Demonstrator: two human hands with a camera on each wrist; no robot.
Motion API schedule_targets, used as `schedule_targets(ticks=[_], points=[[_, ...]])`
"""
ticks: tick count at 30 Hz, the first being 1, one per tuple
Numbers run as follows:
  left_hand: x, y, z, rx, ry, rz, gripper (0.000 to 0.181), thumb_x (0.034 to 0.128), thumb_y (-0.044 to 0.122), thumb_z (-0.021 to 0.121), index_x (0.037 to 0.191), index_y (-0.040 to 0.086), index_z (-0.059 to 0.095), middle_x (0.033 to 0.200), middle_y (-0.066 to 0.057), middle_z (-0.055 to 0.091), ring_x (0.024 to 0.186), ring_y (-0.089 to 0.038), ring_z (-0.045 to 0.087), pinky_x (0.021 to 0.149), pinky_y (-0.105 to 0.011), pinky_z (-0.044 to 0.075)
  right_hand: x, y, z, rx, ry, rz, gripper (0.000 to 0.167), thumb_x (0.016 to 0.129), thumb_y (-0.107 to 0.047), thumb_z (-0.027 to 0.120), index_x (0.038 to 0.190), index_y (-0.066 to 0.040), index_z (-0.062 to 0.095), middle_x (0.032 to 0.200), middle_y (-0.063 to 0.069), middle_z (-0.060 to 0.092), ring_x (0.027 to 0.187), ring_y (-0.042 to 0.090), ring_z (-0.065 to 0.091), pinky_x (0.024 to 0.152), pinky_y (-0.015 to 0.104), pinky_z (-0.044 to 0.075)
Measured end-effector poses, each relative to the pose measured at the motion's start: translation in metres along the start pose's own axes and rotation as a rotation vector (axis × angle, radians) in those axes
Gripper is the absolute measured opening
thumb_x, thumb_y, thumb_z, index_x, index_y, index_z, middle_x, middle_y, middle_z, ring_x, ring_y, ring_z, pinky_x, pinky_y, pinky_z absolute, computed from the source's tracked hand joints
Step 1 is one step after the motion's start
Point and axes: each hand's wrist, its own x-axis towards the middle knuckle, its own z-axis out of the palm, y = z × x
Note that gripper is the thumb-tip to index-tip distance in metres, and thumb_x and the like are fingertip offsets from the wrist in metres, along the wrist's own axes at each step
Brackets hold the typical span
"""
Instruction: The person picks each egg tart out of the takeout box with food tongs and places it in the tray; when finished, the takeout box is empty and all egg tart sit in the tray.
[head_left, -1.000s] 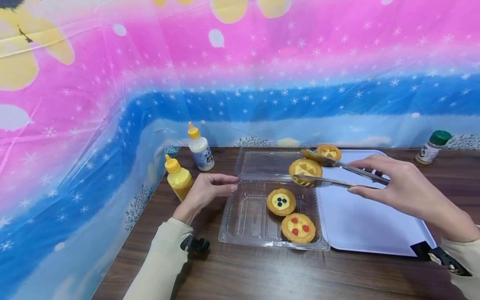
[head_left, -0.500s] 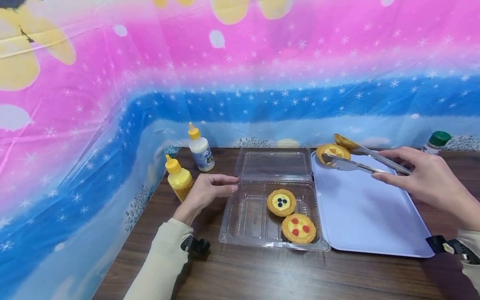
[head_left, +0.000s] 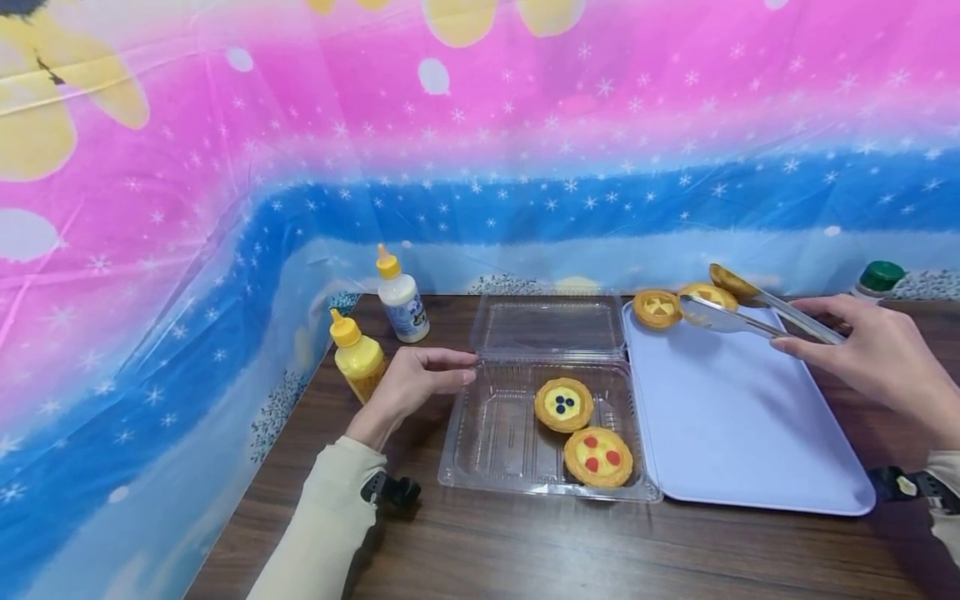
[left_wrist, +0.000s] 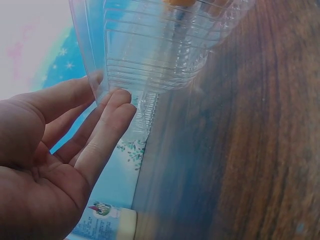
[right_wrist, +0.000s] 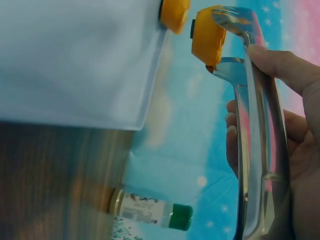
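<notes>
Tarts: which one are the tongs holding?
The rear right tart, between the tongs at the far end of the tray. The rear left tart sits beside it, ungripped; the blue-dotted tart and red-dotted tart lie in the container.

Looks like a staged tabletop corner; can't tell if the room is home, lab or studio. Evidence: creased snowflake-print cloth (head_left: pixel 480 125) running behind and left of a wood-grain table (head_left: pixel 525 550), food-serving kit on top (tray (head_left: pixel 742 425), clear clamshell (head_left: pixel 487 425), tarts (head_left: pixel 564 406), squeeze bottles (head_left: pixel 360 363)), black devices (head_left: pixel 403 492) strapped on both wrists.
</notes>
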Motion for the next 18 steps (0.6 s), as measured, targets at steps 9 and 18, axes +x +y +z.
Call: schedule_targets(ticks=[9, 18], points=[[0.000, 0.001, 0.000, 0.003, 0.001, -0.017, 0.028, 0.0963, 0.012, 0.081, 0.124, 0.005, 0.079, 0.129, -0.013, 0.073, 0.105, -0.028, 0.077, 0.096, -0.041, 0.061, 0.000, 0.017, 0.005, -0.007, -0.032, 0.056, 0.066, 0.092, -0.030, 0.086, 0.134, 0.014, 0.060, 0.119, 0.038, 0.059, 0.082, 0.042, 0.057, 0.062, 0.047, 0.043], [-0.001, 0.001, 0.000, 0.000, 0.000, -0.020, 0.028, 0.0963, 0.011, 0.081, 0.124, 0.005, 0.079, 0.130, -0.013, 0.073, 0.106, -0.027, 0.077, 0.095, -0.040, 0.062, -0.001, 0.032, 0.012, -0.018, -0.050, 0.114, 0.066, 0.094, -0.029, 0.084, 0.134, 0.015, 0.057, 0.118, 0.040, 0.055, 0.072, 0.036, 0.052, 0.059, 0.042, 0.040]])
